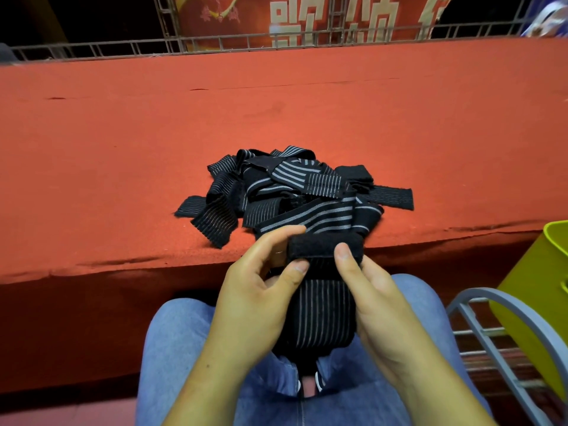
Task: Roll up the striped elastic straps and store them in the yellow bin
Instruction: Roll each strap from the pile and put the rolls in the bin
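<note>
A tangled pile of black straps with grey stripes (285, 192) lies on the red table near its front edge. In front of that edge, above my lap, both hands hold one striped strap (322, 315). Its plain black end is folded over at the top, and the rest hangs down between my knees. My left hand (261, 296) pinches the left side of the fold between thumb and fingers. At the right side of the fold, my right hand (372, 290) pinches it with the thumb on top. The yellow bin (541, 305) stands at the right edge of the view.
The red felt-covered table (123, 149) spans the view, with its front edge just beyond my hands. A grey metal chair frame (504, 330) sits at the lower right, and the bin rests on it. A metal railing (215, 44) runs behind the table.
</note>
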`<state>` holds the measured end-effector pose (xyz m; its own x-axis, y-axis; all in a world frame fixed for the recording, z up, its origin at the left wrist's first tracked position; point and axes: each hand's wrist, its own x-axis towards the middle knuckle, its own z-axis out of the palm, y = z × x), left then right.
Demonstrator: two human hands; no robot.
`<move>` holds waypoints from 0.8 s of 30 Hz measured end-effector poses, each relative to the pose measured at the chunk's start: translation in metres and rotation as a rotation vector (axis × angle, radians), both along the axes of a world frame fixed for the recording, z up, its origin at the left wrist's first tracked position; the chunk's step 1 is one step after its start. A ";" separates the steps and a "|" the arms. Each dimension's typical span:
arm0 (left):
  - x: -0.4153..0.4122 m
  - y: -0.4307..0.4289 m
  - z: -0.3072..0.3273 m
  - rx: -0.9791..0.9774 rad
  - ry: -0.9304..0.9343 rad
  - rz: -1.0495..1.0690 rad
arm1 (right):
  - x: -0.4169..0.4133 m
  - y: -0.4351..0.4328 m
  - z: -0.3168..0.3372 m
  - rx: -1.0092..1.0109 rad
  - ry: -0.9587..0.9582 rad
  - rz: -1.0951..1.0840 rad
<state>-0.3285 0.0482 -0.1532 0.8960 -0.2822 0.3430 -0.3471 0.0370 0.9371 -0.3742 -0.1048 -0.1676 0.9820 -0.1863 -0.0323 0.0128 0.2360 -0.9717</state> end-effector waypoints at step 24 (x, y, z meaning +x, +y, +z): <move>-0.001 -0.005 -0.007 0.123 0.134 -0.062 | -0.002 -0.004 0.003 0.043 -0.038 -0.009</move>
<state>-0.3291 0.0437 -0.1601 0.9107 -0.3711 0.1814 -0.2196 -0.0631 0.9735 -0.3761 -0.1083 -0.1648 0.9810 -0.1939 -0.0031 0.0518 0.2775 -0.9593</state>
